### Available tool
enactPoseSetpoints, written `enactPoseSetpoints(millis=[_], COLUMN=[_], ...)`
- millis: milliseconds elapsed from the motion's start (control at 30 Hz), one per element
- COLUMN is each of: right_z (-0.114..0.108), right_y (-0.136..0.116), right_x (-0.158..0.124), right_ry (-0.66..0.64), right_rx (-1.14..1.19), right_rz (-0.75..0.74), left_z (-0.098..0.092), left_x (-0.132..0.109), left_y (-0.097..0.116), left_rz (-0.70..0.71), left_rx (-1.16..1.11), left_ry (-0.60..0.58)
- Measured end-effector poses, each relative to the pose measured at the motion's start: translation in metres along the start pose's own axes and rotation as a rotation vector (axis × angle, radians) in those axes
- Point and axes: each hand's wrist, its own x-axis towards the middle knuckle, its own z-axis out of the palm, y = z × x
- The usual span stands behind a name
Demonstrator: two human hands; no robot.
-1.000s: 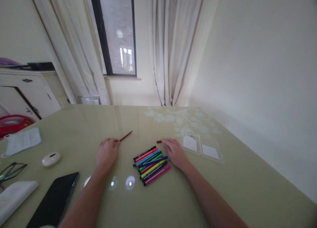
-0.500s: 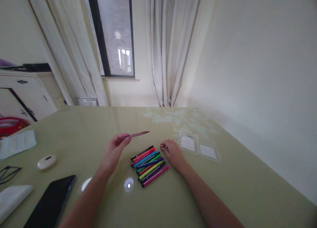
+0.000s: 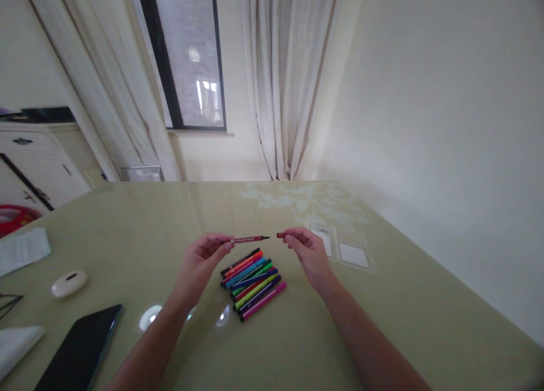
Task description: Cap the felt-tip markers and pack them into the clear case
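My left hand (image 3: 203,263) pinches a dark red felt-tip pen (image 3: 250,239) by its rear end, its bare dark tip pointing right. Between the fingertips of my right hand (image 3: 309,255) is a small dark red pen cap (image 3: 280,235), its end facing the pen tip. A short gap separates cap and tip. Both are held above the table, just beyond a row of capped felt-tip pens (image 3: 255,289) in several colours. Those pens lie side by side, with a dark blue one resting slantwise over others.
Right of my right hand lies a clear plastic sleeve with white cards (image 3: 353,255). On the left are a black phone (image 3: 79,345), a white computer mouse (image 3: 68,284), a folded pale cloth or packet (image 3: 24,250) and a white object (image 3: 19,345) at the edge. The glass-topped table (image 3: 408,323) meets the wall.
My right hand has lifted from the table and turned, bringing the cap up opposite the pen tip. My left hand has moved the pen slightly right and levelled it. The view shifted a little.
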Motion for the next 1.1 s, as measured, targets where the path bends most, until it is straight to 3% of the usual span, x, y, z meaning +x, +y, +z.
enactPoseSetpoints(millis=[367,700,1100], right_z=[0.008,0.016,0.014], right_y=[-0.009,-0.013,-0.007], right_x=[-0.007,-0.014,-0.019], right_ry=[-0.040,-0.092,-0.046], right_rx=[0.048,-0.055,-0.154], right_rz=[0.005,-0.060,-0.123], left_z=[0.002,0.005,0.008], left_x=[-0.001,-0.005,-0.010], left_y=[-0.001,0.003,0.002], left_rz=[0.003,0.001,-0.085], left_rx=[-0.014,-0.009,0.016], left_ry=[-0.017,-0.063,-0.038])
